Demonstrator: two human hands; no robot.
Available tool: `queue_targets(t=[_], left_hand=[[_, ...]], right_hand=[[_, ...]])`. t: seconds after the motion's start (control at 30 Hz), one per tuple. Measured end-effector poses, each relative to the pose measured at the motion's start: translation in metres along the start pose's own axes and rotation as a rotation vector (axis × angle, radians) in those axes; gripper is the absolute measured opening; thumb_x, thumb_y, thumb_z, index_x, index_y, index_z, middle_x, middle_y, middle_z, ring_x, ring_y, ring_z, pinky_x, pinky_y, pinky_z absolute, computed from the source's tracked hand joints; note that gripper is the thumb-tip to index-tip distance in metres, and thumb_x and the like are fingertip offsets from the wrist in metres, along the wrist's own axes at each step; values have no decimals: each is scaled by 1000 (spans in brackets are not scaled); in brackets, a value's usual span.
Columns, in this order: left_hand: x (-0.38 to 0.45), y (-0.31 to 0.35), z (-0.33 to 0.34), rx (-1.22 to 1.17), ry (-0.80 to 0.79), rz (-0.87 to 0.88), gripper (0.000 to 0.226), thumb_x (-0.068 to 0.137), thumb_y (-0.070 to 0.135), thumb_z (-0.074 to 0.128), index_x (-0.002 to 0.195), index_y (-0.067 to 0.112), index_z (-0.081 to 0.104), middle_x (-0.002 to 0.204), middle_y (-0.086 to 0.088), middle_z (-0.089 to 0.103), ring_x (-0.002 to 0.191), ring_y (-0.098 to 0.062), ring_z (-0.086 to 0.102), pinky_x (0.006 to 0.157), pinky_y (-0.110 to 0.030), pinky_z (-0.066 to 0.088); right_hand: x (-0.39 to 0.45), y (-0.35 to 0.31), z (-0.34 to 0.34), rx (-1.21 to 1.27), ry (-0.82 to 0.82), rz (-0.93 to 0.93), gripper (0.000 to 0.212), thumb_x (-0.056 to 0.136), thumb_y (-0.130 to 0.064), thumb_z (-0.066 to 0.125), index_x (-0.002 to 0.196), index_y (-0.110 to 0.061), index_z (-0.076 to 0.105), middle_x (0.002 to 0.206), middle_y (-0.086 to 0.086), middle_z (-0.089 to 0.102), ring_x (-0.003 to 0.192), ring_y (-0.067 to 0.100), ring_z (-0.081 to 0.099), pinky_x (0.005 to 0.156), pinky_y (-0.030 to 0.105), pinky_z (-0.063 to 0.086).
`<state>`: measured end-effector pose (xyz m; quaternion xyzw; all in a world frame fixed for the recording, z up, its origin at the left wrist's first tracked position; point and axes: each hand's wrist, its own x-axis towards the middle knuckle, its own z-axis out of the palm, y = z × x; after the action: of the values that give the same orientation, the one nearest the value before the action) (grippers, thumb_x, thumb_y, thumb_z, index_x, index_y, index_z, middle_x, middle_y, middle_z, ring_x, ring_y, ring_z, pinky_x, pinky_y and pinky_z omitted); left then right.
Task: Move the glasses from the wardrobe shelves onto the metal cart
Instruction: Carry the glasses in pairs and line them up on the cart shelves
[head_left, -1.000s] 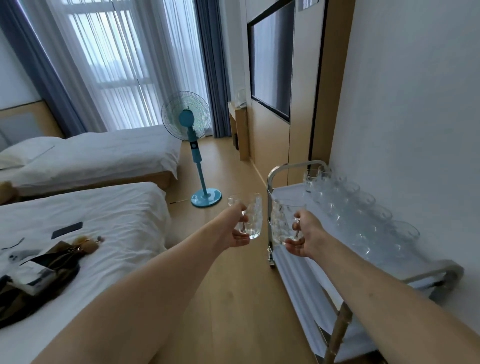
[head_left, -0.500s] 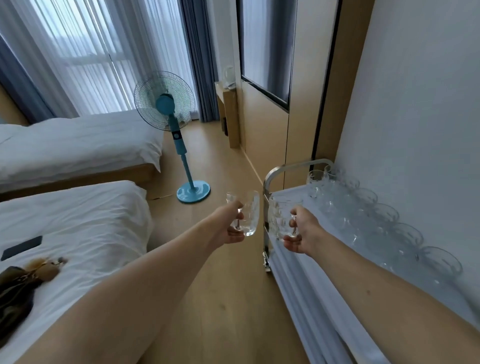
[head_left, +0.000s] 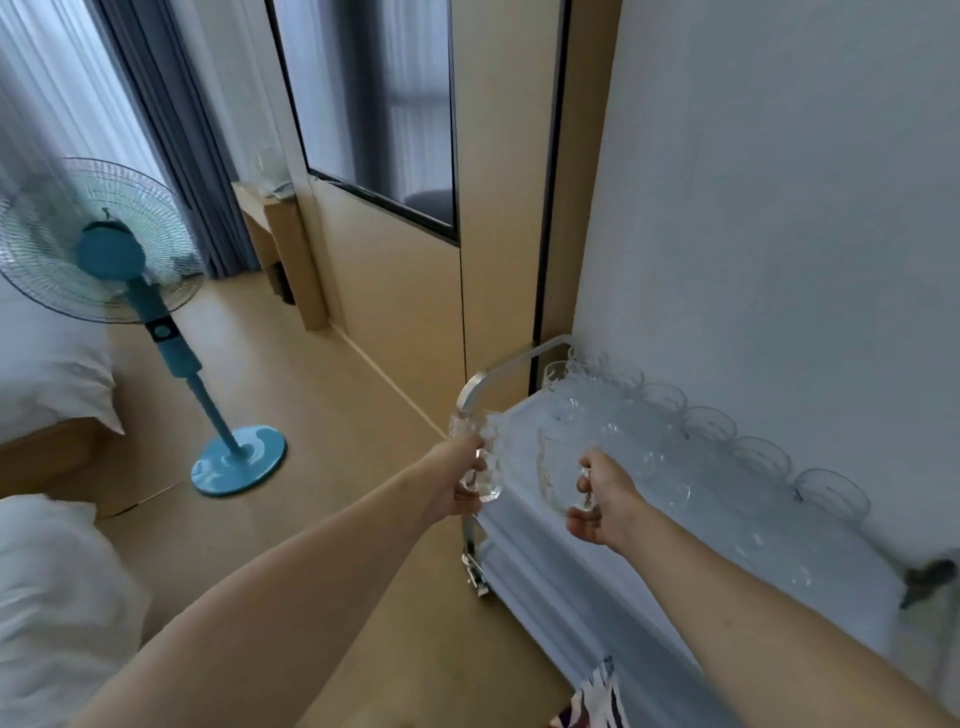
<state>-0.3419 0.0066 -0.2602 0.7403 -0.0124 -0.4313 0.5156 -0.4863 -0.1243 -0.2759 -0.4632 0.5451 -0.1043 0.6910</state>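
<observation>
The left hand (head_left: 457, 486) curls its fingers round the handle of a clear glass mug (head_left: 480, 457), held just at the near-left corner of the metal cart (head_left: 498, 371). At its three o'clock, the right hand (head_left: 605, 501) grips a second glass mug (head_left: 558, 467) above the cart's white-covered top. More glasses (head_left: 711, 431) line the wall at two o'clock. A blue fan (head_left: 111, 254) stands at ten o'clock.
</observation>
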Motion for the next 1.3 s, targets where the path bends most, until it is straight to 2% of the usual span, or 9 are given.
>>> queue_targets(t=[0.13, 0.27, 0.4, 0.5, 0.73, 0.83, 0.97, 1.1, 1.3], left_hand=[[29, 10, -12, 64, -113, -21, 35, 96, 41, 57, 115, 13, 61, 109, -3, 58, 76, -27, 58, 62, -32, 57], [66, 13, -13, 104, -161, -63, 30, 96, 40, 58, 102, 11, 60, 105, -8, 56, 72, -26, 53, 60, -32, 53], [101, 17, -11, 135, -205, -164, 30, 98, 39, 59, 97, 10, 59, 105, -11, 55, 70, -29, 57, 70, -38, 58], [127, 22, -12, 103, -208, -196, 29, 99, 38, 59, 95, 9, 58, 98, -11, 54, 67, -27, 56, 64, -37, 56], [184, 51, -2, 91, -170, -262, 33, 98, 40, 57, 93, 7, 62, 113, -18, 51, 73, -28, 56, 71, -38, 56], [206, 63, 9, 96, -156, -277, 31, 97, 36, 59, 90, 6, 63, 103, -17, 52, 67, -27, 52, 65, -36, 54], [233, 70, 25, 33, -153, -298, 26, 98, 30, 62, 94, 4, 65, 91, -14, 54, 75, -26, 48, 60, -31, 53], [263, 60, 46, -34, -139, -289, 26, 101, 24, 63, 110, 0, 66, 92, -9, 57, 86, -25, 47, 74, -31, 57], [283, 41, 76, 2, -164, -304, 25, 104, 19, 57, 106, -2, 69, 100, -6, 61, 96, -21, 52, 105, -36, 52]], right_hand=[[7, 13, 13, 59, 76, 41, 19, 91, -31, 52, 81, -15, 48, 86, 4, 44, 71, 26, 46, 58, 32, 45], [20, 23, 22, 118, 146, 92, 18, 90, -32, 53, 80, -17, 50, 85, 5, 44, 66, 24, 43, 54, 28, 43], [42, 20, 26, 116, 203, 143, 18, 89, -32, 53, 81, -16, 51, 88, 6, 47, 63, 24, 45, 55, 27, 45], [70, 11, 32, 91, 219, 156, 17, 90, -32, 53, 84, -16, 51, 84, 3, 47, 62, 23, 44, 57, 30, 46], [136, 4, 44, 82, 198, 182, 20, 91, -32, 56, 87, -12, 56, 89, 6, 49, 63, 24, 46, 59, 33, 51], [161, 3, 47, 132, 210, 176, 22, 88, -32, 58, 87, -10, 58, 86, 7, 51, 62, 24, 47, 59, 34, 51], [187, 0, 47, 235, 162, 150, 25, 92, -27, 59, 74, -11, 53, 74, 7, 51, 69, 24, 53, 63, 36, 52], [204, 8, 45, 297, 124, 113, 32, 97, -27, 62, 70, -10, 56, 71, 11, 57, 69, 25, 56, 72, 40, 54], [222, 27, 39, 374, 172, -24, 30, 103, -23, 57, 82, -3, 65, 79, 15, 61, 78, 28, 58, 83, 47, 55]])
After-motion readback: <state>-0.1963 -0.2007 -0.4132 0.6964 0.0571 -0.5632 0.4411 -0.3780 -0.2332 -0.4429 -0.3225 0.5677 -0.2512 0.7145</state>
